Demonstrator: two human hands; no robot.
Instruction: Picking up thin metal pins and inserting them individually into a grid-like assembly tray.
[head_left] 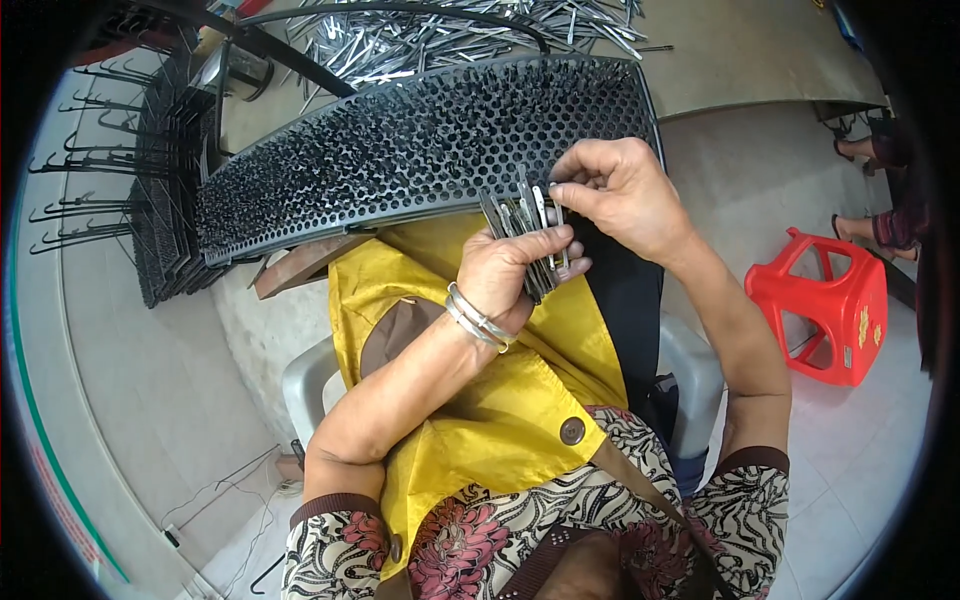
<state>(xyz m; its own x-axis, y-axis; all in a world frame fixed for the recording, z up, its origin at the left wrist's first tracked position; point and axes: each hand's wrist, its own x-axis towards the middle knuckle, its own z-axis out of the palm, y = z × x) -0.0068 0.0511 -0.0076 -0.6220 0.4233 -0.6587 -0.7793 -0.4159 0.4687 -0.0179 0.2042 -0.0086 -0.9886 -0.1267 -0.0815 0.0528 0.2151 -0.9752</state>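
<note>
In my left hand (505, 262) is a bundle of thin, flat metal strips (518, 222), silvery and dark grey, with narrow ends pointing up. The thumb lies across the bundle and the fingers wrap behind it. My right hand (625, 200) is just to the right, thumb and forefinger pinched at the top of one strip at the bundle's right edge. Directly beyond both hands stands a black rack (430, 140) full of round holes. Small dark pieces pack its left and middle holes densely; bare holes show toward the right end.
Loose metal strips (450, 35) lie heaped on the table (730, 60) behind the rack. Black racks with hooks (160, 190) stand at left. A red plastic stool (825, 305) is on the floor at right, near another person's feet (850, 225). A yellow apron (480, 390) covers my lap.
</note>
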